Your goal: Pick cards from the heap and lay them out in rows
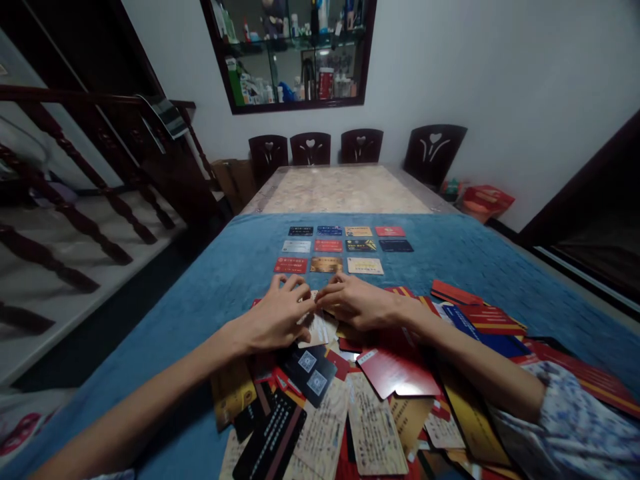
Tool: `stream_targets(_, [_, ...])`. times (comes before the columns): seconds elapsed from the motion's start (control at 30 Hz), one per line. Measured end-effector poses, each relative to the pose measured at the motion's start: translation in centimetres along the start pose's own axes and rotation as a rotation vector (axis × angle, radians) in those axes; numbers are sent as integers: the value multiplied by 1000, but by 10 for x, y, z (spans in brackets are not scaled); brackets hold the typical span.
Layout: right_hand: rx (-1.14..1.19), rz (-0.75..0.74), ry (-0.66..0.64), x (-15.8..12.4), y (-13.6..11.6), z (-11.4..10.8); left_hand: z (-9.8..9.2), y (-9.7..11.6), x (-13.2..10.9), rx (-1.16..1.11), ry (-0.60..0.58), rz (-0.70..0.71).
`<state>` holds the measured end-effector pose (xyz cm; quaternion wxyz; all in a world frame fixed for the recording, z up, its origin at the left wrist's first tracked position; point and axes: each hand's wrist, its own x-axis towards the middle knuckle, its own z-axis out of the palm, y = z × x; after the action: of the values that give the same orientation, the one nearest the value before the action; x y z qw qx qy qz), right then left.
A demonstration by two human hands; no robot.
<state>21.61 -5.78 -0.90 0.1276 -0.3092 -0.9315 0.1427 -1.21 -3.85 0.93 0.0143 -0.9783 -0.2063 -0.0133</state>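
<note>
My left hand [285, 312] rests palm-down on the far edge of a heap of plastic cards, its fingers bent and spread apart. My right hand [356, 303] meets it from the other side, fingers curled together and their tips hidden. A pale card [315, 332] lies between and under both hands; whether either one grips it does not show. Below them are a dark card with two QR codes [311, 372], a shiny red card [397, 365] and a cream card with printed text [376, 427]. Beyond my fingers, cards lie in neat rows, including a gold-brown card [327, 265] and a cream card [365, 266].
A blue cloth [200, 293] covers the near table. Red folders [493, 319] and a blue folder [483, 332] lie to the right, under and beside my forearm. Dark chairs [361, 145] stand at the far end. A wooden railing [75, 160] runs along the left.
</note>
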Motion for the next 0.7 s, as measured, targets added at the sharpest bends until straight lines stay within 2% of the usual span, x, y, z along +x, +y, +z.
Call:
stream_targets(0.23, [-193,48,-50,2,-9,3,3,6,-1,42,-74,-17])
stream_targets(0.37, [-258,72,4,2,-9,6,3,18,-1,75,-89,-103])
stream_targets(0.53, [-250,32,84,2,-4,12,-2,38,0,55,-101,-237])
stream_targets(0.7, [-230,61,72,2,-3,15,-2,49,2,47,-120,-347])
